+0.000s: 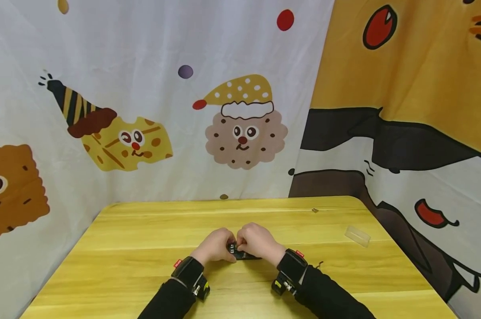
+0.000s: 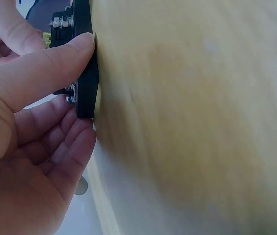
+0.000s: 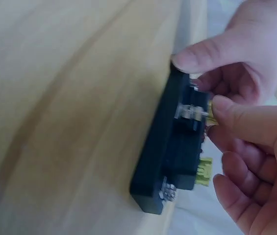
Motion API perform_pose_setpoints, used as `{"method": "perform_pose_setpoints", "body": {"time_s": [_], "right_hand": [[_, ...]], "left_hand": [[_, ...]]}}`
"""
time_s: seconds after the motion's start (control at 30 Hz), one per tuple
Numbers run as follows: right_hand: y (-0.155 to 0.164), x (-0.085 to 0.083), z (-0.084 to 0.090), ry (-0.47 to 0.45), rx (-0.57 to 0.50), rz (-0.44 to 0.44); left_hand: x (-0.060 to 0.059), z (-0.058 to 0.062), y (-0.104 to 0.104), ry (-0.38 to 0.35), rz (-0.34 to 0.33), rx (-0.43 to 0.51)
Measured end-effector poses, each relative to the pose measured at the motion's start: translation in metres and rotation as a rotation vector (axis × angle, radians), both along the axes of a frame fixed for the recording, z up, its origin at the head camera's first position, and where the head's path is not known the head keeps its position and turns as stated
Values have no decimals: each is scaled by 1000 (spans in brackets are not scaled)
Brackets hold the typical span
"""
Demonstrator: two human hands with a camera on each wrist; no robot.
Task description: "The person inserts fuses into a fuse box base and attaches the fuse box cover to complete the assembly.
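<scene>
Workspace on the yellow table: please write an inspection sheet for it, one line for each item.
Surface: yellow wooden table, with wood grain.
Job's things: small black block-shaped part with metal screws and yellow inserts, lying on the table.
Clutter: clear flat plastic piece at the right; tiny dark speck near the far edge.
Grippers: left hand grips the part's end; right hand pinches a small clear piece on top.
Cables: nothing seen.
Surroundings: cartoon-printed cloth curtains behind and right.

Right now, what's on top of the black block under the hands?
On the black block sit a clear fuse-like piece pinched by the right hand, a yellow part and a metal screw. The left hand grips its end. Fingers cover the rest.
</scene>
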State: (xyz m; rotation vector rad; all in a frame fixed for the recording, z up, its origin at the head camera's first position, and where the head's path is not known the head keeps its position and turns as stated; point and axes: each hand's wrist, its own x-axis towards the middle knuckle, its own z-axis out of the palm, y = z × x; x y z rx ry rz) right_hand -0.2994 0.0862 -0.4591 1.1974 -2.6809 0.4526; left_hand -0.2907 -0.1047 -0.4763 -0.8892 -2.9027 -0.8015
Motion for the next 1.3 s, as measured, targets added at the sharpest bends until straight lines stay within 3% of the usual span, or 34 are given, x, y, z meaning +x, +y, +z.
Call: {"method": "perform_pose_setpoints", "body": {"time_s": [0.23, 0.7, 1.3], "right_hand": [[20, -9, 11, -37, -26, -33], [94, -45, 6, -100, -82, -323], [160, -77, 0, -50, -77, -606]], "left_hand": [[2, 1, 0, 8, 14, -3], [7, 4, -1, -34, 37, 2], [4, 0, 0, -25, 51, -14]]}}
